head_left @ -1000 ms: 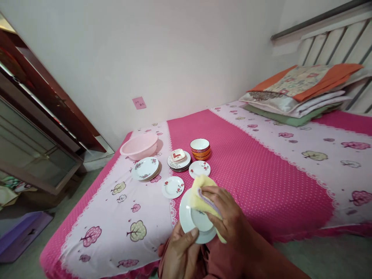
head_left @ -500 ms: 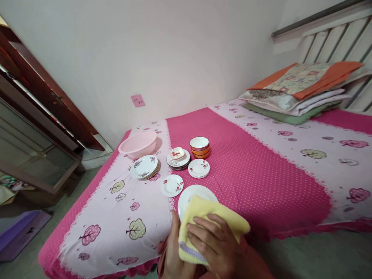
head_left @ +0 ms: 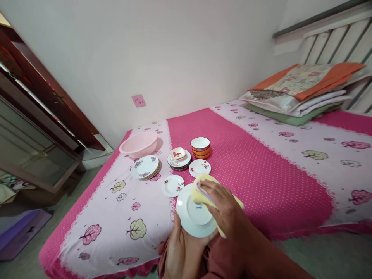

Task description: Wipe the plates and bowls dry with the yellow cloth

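Left hand [head_left: 178,248] grip closed on white plate [head_left: 193,211] rim — right hand [head_left: 225,209] grip pressing yellow cloth [head_left: 203,185] on plate

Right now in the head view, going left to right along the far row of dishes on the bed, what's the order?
Pink basin → floral plate stack → plate stack with a small dish on top → stacked bowls.

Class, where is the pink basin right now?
The pink basin sits at the bed's far left corner near the wall, just behind the flowered plate stack.
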The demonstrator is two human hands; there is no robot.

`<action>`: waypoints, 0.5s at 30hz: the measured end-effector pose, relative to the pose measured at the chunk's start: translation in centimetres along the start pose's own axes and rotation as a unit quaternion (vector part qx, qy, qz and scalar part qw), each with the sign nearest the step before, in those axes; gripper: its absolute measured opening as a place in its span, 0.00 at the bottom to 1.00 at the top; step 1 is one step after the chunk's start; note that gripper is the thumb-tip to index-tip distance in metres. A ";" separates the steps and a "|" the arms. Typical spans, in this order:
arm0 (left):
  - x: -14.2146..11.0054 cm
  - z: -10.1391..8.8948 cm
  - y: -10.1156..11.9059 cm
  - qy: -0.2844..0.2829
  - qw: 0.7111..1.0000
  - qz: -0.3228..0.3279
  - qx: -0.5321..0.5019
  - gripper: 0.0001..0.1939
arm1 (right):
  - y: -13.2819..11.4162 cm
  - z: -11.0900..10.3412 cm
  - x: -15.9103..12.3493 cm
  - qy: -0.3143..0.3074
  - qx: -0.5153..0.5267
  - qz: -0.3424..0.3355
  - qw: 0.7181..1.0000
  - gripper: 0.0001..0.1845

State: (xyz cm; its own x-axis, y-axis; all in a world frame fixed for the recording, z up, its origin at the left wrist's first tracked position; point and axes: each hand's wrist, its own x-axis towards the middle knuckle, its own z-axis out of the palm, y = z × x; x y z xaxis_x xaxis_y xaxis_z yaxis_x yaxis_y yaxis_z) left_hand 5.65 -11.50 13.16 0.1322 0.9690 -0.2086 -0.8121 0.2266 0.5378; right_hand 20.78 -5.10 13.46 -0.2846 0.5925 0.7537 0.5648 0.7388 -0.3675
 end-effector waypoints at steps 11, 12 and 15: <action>0.8 -2.5 0.8 -0.028 0.997 -0.046 -0.060 0.26 | -2.9 -0.4 -5.3 -0.043 -0.046 -0.146 0.987 0.17; 0.6 -2.9 0.7 -0.009 0.997 -0.066 -0.037 0.26 | -3.4 -0.6 -4.9 -0.060 -0.053 -0.162 0.984 0.17; 0.3 -3.5 0.7 0.052 0.996 -0.065 0.029 0.22 | -4.8 -1.0 -3.0 -0.110 -0.053 -0.176 0.977 0.19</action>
State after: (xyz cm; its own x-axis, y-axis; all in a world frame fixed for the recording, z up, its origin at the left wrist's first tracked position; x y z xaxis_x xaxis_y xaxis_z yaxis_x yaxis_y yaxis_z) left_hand 3.11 -11.37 10.63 0.1729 0.9161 -0.3618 -0.7576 0.3584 0.5455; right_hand 19.70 -10.71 13.49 -0.6292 0.3707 0.6832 0.4748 0.8792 -0.0398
